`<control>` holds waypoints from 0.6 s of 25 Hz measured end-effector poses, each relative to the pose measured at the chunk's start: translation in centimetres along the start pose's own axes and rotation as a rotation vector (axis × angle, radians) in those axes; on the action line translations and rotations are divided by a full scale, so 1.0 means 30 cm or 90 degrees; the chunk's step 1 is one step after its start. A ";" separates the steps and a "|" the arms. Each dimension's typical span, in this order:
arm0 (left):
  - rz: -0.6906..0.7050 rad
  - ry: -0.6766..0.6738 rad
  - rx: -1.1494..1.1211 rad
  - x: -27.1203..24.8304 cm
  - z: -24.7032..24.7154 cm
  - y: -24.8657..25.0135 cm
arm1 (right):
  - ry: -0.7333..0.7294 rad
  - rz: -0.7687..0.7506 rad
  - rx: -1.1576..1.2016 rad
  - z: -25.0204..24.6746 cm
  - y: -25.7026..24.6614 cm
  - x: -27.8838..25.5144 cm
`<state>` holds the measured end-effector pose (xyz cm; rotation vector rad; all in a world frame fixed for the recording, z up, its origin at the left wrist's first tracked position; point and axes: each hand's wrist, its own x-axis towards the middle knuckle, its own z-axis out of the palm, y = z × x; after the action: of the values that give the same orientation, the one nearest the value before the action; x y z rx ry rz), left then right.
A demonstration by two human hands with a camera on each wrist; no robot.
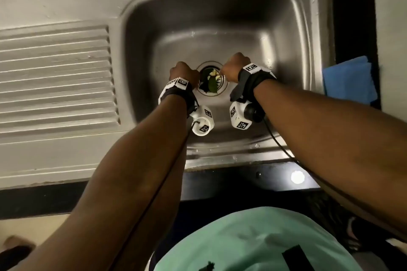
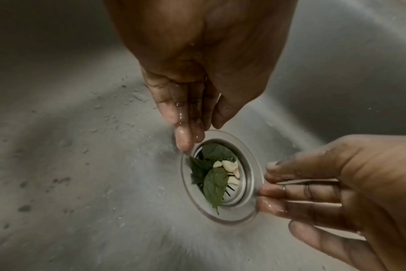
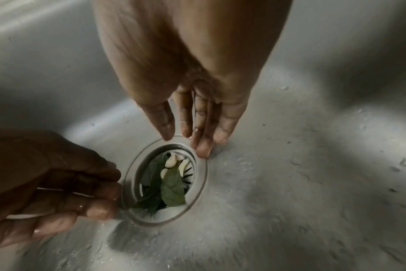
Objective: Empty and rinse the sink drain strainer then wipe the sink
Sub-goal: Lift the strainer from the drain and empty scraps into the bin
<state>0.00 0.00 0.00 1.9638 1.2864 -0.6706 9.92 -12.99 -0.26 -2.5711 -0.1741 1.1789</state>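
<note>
Both hands reach down to the sink (image 1: pixel 286 35) floor, fingers straight: left hand (image 2: pixel 188 95) and right hand (image 3: pixel 192 102) each touch opposite edges of the strainer (image 2: pixel 248 183), seated in the drain, holding leaves (image 2: pixel 214 185).

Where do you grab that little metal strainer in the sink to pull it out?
By its flat outer rim, from above, on opposite sides. The strainer sits sunk in the drain, full of leaves, so only the rim sticks out. The left hand and right hand already have fingertips there.
</note>
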 end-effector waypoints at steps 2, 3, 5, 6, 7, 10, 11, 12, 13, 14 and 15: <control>-0.008 0.001 -0.019 0.003 -0.011 0.006 | 0.016 0.007 -0.012 0.005 -0.006 0.004; -0.018 -0.002 -0.032 0.004 -0.012 0.008 | 0.019 0.020 -0.012 0.013 -0.004 0.015; -0.012 -0.002 -0.038 -0.008 -0.009 0.019 | 0.026 0.027 -0.017 0.027 -0.005 0.018; -0.005 -0.001 -0.030 -0.016 -0.008 0.026 | 0.033 0.025 -0.018 0.030 -0.005 0.016; -0.002 0.003 -0.021 -0.016 -0.007 0.030 | 0.041 0.024 -0.016 0.035 -0.003 0.023; 0.017 0.022 0.016 -0.018 0.018 0.026 | 0.072 0.015 -0.035 0.060 0.015 0.030; 0.020 0.023 0.021 -0.021 0.019 0.024 | 0.075 0.007 -0.042 0.067 0.021 0.030; 0.027 0.028 0.025 -0.018 0.021 0.024 | 0.079 -0.002 -0.043 0.069 0.025 0.030; 0.031 0.029 0.032 -0.018 0.022 0.024 | 0.079 -0.010 -0.038 0.071 0.031 0.026; 0.035 0.032 0.042 -0.017 0.023 0.024 | 0.079 -0.019 -0.037 0.072 0.038 0.023; 0.039 0.034 0.052 -0.017 0.023 0.025 | 0.078 -0.031 -0.042 0.073 0.042 0.020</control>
<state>0.45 -1.05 0.13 2.0921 1.2427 -0.6530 8.63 -13.55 -2.46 -2.6702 -0.2497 1.0111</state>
